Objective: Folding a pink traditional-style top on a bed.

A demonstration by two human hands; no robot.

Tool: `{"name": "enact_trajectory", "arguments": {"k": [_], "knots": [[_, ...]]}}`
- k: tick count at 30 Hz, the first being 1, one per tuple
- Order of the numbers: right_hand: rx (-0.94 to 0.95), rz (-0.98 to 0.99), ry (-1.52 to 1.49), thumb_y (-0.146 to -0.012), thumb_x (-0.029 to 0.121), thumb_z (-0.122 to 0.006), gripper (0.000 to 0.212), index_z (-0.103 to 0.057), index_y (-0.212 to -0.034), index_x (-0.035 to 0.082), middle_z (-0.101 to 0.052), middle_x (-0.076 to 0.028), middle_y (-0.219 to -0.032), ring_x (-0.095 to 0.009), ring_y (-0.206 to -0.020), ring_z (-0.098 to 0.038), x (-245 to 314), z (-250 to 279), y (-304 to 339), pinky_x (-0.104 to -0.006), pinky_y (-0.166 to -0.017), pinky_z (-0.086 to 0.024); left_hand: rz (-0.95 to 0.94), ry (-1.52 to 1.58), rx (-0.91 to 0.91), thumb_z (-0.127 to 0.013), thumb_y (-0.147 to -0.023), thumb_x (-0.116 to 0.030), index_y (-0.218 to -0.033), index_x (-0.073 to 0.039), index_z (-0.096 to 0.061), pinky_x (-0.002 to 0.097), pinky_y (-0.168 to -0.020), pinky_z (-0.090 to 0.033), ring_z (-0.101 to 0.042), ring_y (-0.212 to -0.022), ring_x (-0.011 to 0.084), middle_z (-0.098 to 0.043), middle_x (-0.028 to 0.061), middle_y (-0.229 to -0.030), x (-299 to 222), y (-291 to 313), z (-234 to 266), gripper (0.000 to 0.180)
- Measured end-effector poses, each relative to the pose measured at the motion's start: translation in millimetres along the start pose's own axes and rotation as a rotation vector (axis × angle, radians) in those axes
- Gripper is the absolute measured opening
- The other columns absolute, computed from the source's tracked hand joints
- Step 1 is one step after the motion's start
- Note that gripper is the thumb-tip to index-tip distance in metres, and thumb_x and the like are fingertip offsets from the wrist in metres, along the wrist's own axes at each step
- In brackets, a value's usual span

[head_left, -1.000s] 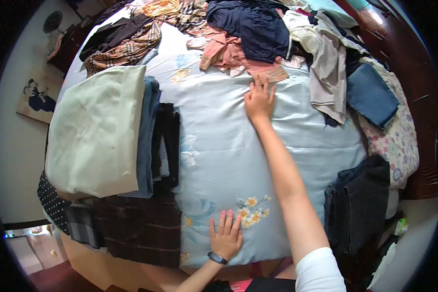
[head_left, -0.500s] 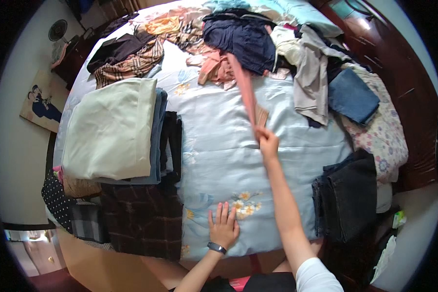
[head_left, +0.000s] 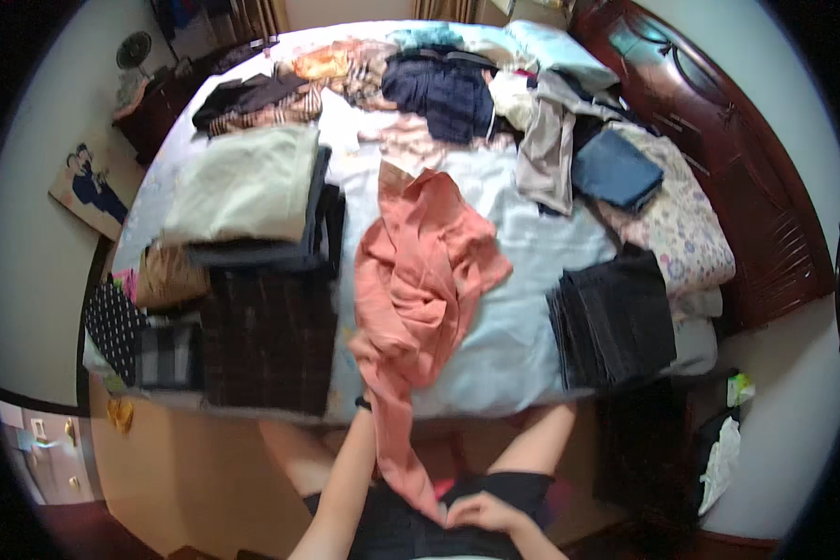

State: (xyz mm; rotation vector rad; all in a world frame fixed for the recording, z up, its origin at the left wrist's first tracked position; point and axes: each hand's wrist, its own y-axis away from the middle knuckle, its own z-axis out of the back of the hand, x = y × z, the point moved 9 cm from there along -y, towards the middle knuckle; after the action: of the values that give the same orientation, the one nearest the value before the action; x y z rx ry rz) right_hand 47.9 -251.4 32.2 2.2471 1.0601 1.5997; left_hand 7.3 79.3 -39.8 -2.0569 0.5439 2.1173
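Observation:
A crumpled coral garment (head_left: 420, 280) lies on the near middle of the bed, with one long narrow part like a sleeve hanging over the front edge toward my lap. The fingers of my right hand (head_left: 483, 512) are closed on the end of that sleeve. My left forearm (head_left: 343, 490), with a dark wristband, reaches up along the sleeve. The coral cloth covers my left hand, so its fingers are hidden.
Folded clothes stand in a stack topped by a cream piece (head_left: 243, 187) on the left. Folded black jeans (head_left: 616, 317) and folded blue denim (head_left: 618, 170) lie on the right. Loose clothes, including a navy garment (head_left: 443, 93), are heaped at the back.
The coral garment has come from the heap to the near part of the bed. My right hand has drawn back to my lap with its end. My left hand has gone under the cloth.

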Motion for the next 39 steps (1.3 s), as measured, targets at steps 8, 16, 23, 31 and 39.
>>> {"name": "enact_trajectory", "arguments": {"k": [8,16,23,31,39], "knots": [[-0.361,0.156,0.045,-0.087,0.005,-0.057,0.019,-0.064,-0.103,-0.002,-0.062,-0.007,-0.105,-0.015,-0.096,-0.058,57.2,76.5,22.8,-0.0271,-0.086,-0.045,0.263,0.623,-0.038,-0.043,-0.095,-0.021,-0.126,0.0,-0.048,0.0329,-0.092,-0.043,-0.052,-0.11,0.0181,-0.053,0.008,-0.123,-12.3,137.8,17.3,0.037],[-0.3,0.335,-0.106,-0.084,0.017,-0.068,0.068,-0.03,-0.138,0.0,-0.045,-0.011,-0.132,-0.018,-0.117,-0.047,92.5,46.6,-74.6,-0.033,-0.1,-0.038,-0.448,-0.673,0.393,-0.063,-0.076,-0.016,-0.118,-0.007,-0.057,0.0462,-0.103,-0.032,-0.045,-0.121,0.0337,-0.055,0.0144,-0.123,-134.1,259.6,-23.5,0.043],[-0.094,0.397,-0.804,-0.09,0.037,-0.057,0.063,-0.035,-0.135,-0.002,-0.047,-0.017,-0.132,-0.026,-0.12,-0.048,148.8,-3.5,-22.4,-0.0392,-0.103,-0.038,-0.971,-0.732,0.598,-0.055,-0.085,-0.031,-0.115,-0.007,-0.055,0.0444,-0.096,-0.04,-0.051,-0.11,0.0321,-0.056,0.0134,-0.114,-205.2,308.4,-71.6,0.038],[0.371,0.711,-0.994,-0.095,0.038,-0.046,0.056,-0.039,-0.132,-0.004,-0.047,-0.02,-0.132,-0.029,-0.122,-0.047,247.5,-23.8,47.7,-0.0419,-0.107,-0.033,-0.41,0.145,0.154,-0.051,-0.088,-0.045,-0.11,0.0,-0.055,0.0361,-0.089,-0.045,-0.057,-0.096,0.0231,-0.06,0.011,-0.103,-183.9,214.1,10.0,0.05],[-0.559,0.574,0.063,-0.088,0.018,-0.062,0.028,-0.063,-0.107,-0.002,-0.065,-0.002,-0.098,-0.01,-0.089,-0.059,287.3,81.0,38.8,-0.0234,-0.079,-0.047,-0.472,0.15,0.025,-0.065,-0.085,-0.031,-0.098,0.004,-0.058,0.0231,-0.069,-0.047,-0.058,-0.078,0.0102,-0.062,0.0062,-0.085,-262.0,161.3,69.6,0.037]]}}
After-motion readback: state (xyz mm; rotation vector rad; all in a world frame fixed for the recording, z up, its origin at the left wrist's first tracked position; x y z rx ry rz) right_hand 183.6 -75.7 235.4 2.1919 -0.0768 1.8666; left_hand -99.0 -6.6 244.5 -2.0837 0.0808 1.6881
